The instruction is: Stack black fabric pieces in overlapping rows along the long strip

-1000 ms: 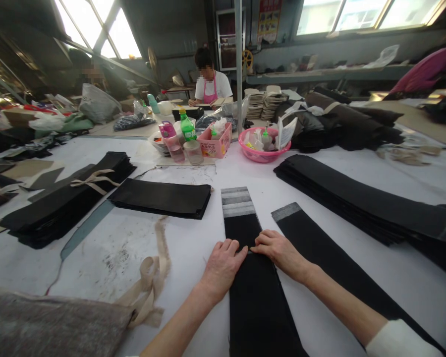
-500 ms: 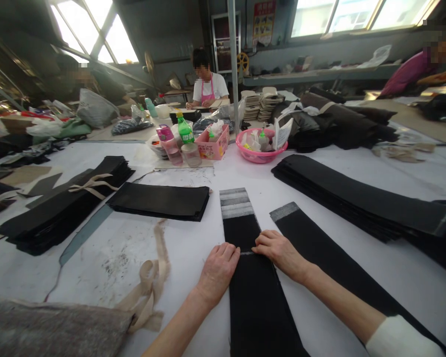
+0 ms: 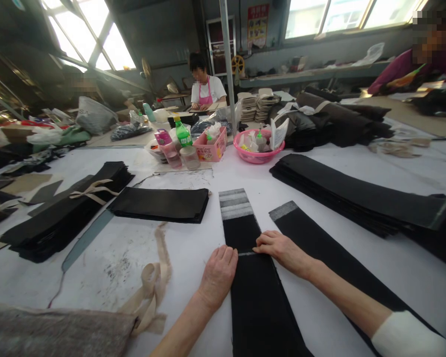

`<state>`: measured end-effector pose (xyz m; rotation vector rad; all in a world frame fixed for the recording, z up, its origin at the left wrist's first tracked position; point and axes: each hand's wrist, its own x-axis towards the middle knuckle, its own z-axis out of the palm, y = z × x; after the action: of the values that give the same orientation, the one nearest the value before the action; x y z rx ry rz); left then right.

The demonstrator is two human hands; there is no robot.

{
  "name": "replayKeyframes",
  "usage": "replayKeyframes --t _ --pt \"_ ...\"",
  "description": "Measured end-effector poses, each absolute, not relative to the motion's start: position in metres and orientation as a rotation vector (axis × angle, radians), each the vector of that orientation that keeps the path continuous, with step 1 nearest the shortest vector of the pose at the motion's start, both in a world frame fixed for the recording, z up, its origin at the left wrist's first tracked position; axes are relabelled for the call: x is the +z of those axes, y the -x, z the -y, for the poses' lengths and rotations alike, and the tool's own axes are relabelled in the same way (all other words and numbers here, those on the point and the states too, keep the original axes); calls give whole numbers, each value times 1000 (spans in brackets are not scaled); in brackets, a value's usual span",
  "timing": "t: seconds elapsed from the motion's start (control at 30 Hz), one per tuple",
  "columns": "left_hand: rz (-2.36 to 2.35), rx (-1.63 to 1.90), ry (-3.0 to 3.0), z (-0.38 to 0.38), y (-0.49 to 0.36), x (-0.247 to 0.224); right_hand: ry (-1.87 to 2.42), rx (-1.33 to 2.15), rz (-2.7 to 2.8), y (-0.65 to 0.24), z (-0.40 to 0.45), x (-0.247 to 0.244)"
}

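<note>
A long black strip point(image 3: 262, 302) lies on the white table, running from the bottom edge up to several grey-white bands point(image 3: 236, 203) at its far end. A thin pale line crosses it between my hands. My left hand point(image 3: 220, 270) grips the strip's left edge with fingers pressed together. My right hand point(image 3: 278, 249) pinches the right edge at about the same height. Right of it lies a second black strip point(image 3: 319, 248) with a grey end, partly under my right forearm.
Black stacks lie at the left point(image 3: 70, 213), centre left point(image 3: 161, 203) and right point(image 3: 357, 193). A pink basin point(image 3: 258, 156), pink box point(image 3: 211, 148) and green bottle point(image 3: 183, 134) stand behind. Beige ribbon point(image 3: 159, 277) and grey cloth point(image 3: 59, 329) lie lower left. Other people sit beyond.
The view has shifted slightly. Both hands stay at the strip's edges, with my left hand a touch lower. The person at the far right has moved an arm.
</note>
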<state>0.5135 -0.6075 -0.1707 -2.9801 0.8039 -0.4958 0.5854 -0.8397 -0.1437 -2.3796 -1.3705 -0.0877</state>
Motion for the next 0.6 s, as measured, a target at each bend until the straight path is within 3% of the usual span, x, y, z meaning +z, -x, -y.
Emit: replayKeyframes --t 0.6 --pt "-867 -382 2881 608 -510 -161 2395 -90 1325 -582 850 -143"
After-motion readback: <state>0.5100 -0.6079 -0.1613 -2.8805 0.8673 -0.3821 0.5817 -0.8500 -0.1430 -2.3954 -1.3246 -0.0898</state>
